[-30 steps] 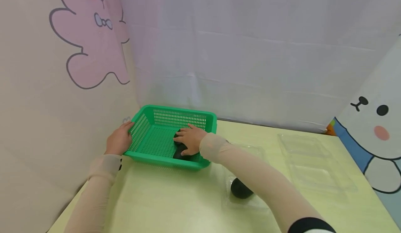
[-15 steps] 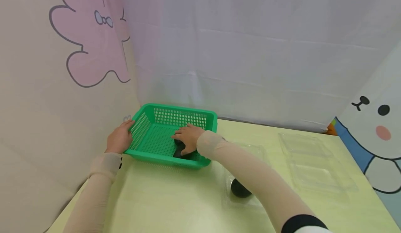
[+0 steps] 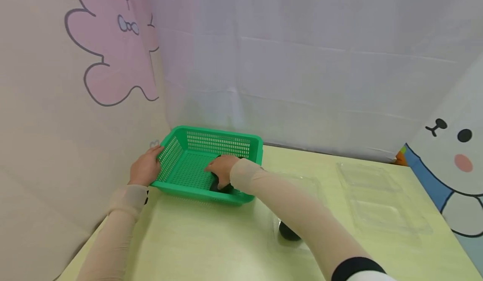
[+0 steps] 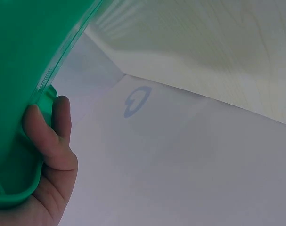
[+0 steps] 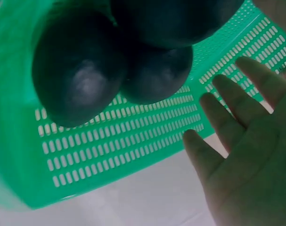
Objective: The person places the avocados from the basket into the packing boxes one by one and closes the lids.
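A green perforated plastic basket (image 3: 196, 192) stands at the back left of the table. My left hand (image 3: 145, 168) grips its left rim, thumb and fingers around the edge in the left wrist view. My right hand (image 3: 224, 168) is inside the basket, above smooth dark egg-shaped fruits (image 3: 219, 185), and hides part of them. In the right wrist view three dark fruits (image 5: 81, 70) lie together against the basket wall. There the right hand (image 5: 256, 146) has its fingers extended and spread, apart from the fruits. Another dark fruit (image 3: 289, 232) sits in a clear plastic tray (image 3: 276, 226), partly behind my right forearm.
Further clear plastic trays (image 3: 381, 213) lie on the right of the pale yellow table (image 3: 196, 239). A white cloth wall (image 3: 286, 96) rises right behind the basket. The left wall (image 3: 75, 155) comes close to my left hand.
My right hand has shifted slightly left within the basket, turning so that less of the back of its fingers shows. The left hand stays on the rim, and the basket remains in place.
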A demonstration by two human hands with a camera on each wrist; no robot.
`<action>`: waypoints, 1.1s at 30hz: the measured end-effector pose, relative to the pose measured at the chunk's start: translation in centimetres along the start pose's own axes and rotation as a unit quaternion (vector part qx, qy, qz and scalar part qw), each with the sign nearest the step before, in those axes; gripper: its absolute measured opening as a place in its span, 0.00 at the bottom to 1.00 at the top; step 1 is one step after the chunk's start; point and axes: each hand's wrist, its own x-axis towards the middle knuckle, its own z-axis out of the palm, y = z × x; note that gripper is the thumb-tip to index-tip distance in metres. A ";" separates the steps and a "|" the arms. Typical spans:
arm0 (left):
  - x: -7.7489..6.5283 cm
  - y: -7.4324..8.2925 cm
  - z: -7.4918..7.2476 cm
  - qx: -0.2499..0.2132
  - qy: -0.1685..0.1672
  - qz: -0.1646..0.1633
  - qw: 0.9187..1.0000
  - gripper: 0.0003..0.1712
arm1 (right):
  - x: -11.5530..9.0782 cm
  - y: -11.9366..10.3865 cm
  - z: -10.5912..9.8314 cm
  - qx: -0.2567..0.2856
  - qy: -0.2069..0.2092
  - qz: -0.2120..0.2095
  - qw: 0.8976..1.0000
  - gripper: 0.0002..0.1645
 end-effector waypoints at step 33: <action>-0.2 0.1 0.0 0.008 0.004 0.006 1.000 0.28 | -0.3 -1.6 1.4 0.188 -0.037 0.042 0.981 0.35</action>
